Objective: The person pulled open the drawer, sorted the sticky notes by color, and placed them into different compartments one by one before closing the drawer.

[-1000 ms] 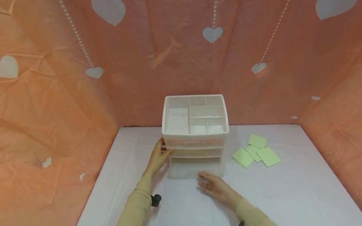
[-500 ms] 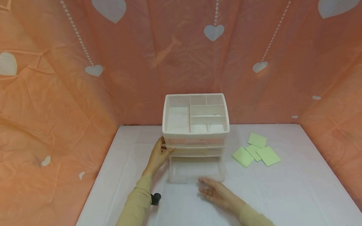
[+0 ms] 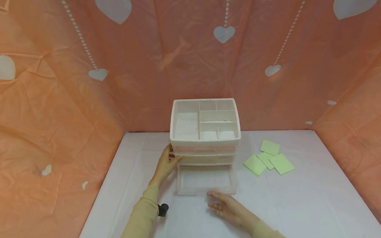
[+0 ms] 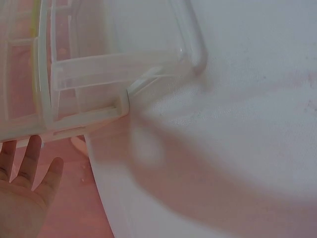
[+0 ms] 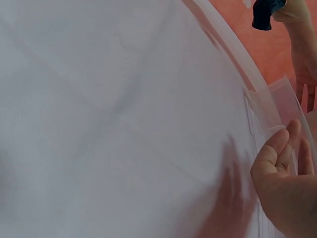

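Note:
A white plastic drawer organizer (image 3: 206, 141) with a divided top tray stands on the table. Its clear bottom drawer (image 3: 184, 191) is pulled out and looks empty. My left hand (image 3: 165, 166) rests against the organizer's left side, thumb toward the front; the left wrist view shows straight fingers (image 4: 30, 157) at its edge. My right hand (image 3: 229, 207) is at the drawer's front edge. In the right wrist view, its thumb and a finger (image 5: 293, 128) pinch the drawer's front lip, though the exact contact is partly hidden.
Several light green paper squares (image 3: 281, 164) lie on the white-covered table (image 3: 311, 199), right of the organizer. Orange cloth (image 3: 190, 61) with white hearts hangs behind and on both sides. A black wrist device (image 3: 163, 210) is on the left arm.
The bottom drawer has slid farther out toward me, and my right hand has moved back along with it. My left hand has stayed at the organizer's side.

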Available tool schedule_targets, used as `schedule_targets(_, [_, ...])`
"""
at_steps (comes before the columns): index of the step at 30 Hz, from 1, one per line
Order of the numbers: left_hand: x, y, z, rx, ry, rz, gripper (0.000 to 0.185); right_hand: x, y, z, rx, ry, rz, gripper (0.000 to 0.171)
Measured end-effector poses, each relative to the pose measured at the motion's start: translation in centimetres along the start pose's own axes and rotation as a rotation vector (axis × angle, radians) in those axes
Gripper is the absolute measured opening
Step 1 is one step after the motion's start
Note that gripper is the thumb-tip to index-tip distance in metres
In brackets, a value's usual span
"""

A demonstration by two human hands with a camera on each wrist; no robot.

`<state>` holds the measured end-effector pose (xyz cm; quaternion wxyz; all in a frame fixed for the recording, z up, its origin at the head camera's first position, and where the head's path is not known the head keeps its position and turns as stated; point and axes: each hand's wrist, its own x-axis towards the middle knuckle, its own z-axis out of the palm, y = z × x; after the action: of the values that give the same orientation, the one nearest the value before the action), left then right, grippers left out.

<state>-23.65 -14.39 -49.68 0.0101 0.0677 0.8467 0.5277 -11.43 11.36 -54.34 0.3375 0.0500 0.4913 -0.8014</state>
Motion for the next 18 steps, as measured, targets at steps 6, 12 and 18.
schedule_targets(6, [0.04, -0.08, 0.03, 0.007, 0.003, 0.004, 0.075, -0.07, 0.25, -0.04, -0.008, -0.012, 0.004, 0.031])
schedule_targets(12, [0.07, -0.05, 0.07, 0.012, 0.005, 0.006, 0.075, -0.29, 0.38, -0.04, -0.002, -0.028, 0.002, 0.028])
schedule_targets(18, [0.0, 0.05, 0.12, 0.02, 0.011, 0.019, 0.074, -0.65, 0.39, -0.08, -0.014, -0.044, 0.002, 0.03])
